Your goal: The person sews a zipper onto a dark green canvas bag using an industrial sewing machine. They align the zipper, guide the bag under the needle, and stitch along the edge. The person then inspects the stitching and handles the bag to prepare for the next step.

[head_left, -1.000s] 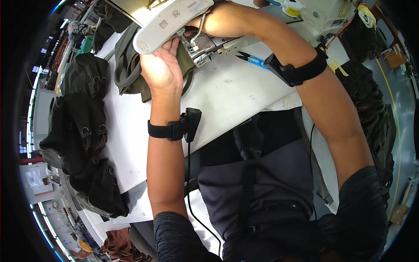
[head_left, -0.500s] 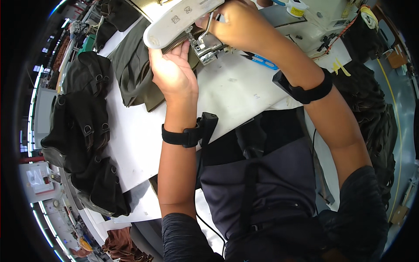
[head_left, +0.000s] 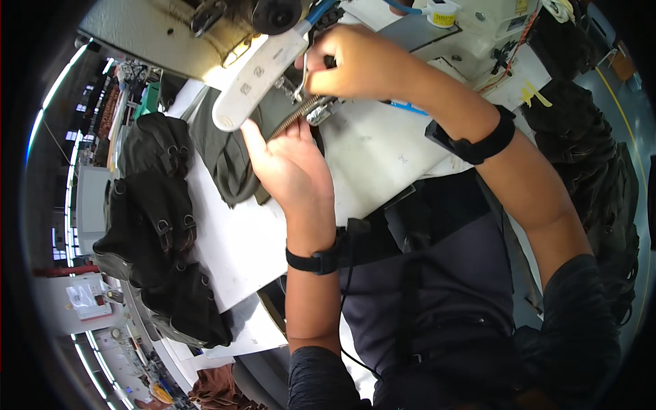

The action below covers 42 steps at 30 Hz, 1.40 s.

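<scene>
My left hand point(head_left: 298, 167) lies palm up beside the sewing machine's presser foot, fingers stretched out and thumb apart. Its fingertips meet the edge of dark olive fabric point(head_left: 229, 154), along a brass-toothed zipper point(head_left: 295, 116). My right hand point(head_left: 355, 63) is closed on the far side of the foot, beside a bent metal lever point(head_left: 305, 72). What its curled fingers hold is hidden. A pale, rounded machine cover point(head_left: 256, 82) hangs over the fabric. The metal presser foot point(head_left: 318, 113) shows partly, below my right thumb.
Several dark bags point(head_left: 147, 212) with metal rings line the left side of the white table point(head_left: 236, 253). Blue thread snips point(head_left: 408, 107) lie partly behind my right forearm. A small white container point(head_left: 442, 14) stands at the back. More dark fabric point(head_left: 581, 150) is piled at right.
The view has shifted, showing more of the machine head. My right fingers have moved to the far side of the lever, and my left thumb has come out from under the cover.
</scene>
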### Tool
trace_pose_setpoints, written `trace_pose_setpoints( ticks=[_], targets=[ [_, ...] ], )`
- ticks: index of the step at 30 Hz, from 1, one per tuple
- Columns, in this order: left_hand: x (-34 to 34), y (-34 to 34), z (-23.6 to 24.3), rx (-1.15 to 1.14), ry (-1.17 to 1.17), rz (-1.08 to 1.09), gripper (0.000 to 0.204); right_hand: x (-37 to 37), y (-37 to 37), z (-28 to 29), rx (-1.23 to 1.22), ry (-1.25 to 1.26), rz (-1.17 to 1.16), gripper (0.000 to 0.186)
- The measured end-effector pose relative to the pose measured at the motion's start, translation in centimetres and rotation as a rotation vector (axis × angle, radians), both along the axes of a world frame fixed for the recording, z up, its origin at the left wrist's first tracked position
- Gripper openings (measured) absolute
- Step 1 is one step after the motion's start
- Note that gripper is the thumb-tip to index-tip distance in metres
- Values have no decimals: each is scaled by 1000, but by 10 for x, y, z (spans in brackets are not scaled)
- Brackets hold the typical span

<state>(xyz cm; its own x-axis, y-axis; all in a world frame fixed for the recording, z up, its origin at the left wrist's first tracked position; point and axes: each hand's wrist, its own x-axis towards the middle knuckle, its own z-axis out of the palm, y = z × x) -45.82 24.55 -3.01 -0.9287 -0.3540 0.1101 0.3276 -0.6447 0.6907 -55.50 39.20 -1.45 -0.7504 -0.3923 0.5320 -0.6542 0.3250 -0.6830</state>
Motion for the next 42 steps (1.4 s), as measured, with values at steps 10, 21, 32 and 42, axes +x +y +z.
trace_pose_setpoints(
  ticks=[10,21,32,42],
  targets=[
    [12,6,-5,4,2,34,60,18,5,7,-5,80,3,25],
    [-10,12,-14,-19,-81,33,47,20,-1,7,381,544,-233,29],
    [-18,2,-22,22,-32,-154,48,18,-11,5,478,656,-375,29],
    [-23,0,-26,73,64,-179,52,-25,-6,-14,474,582,-71,20]
  ],
)
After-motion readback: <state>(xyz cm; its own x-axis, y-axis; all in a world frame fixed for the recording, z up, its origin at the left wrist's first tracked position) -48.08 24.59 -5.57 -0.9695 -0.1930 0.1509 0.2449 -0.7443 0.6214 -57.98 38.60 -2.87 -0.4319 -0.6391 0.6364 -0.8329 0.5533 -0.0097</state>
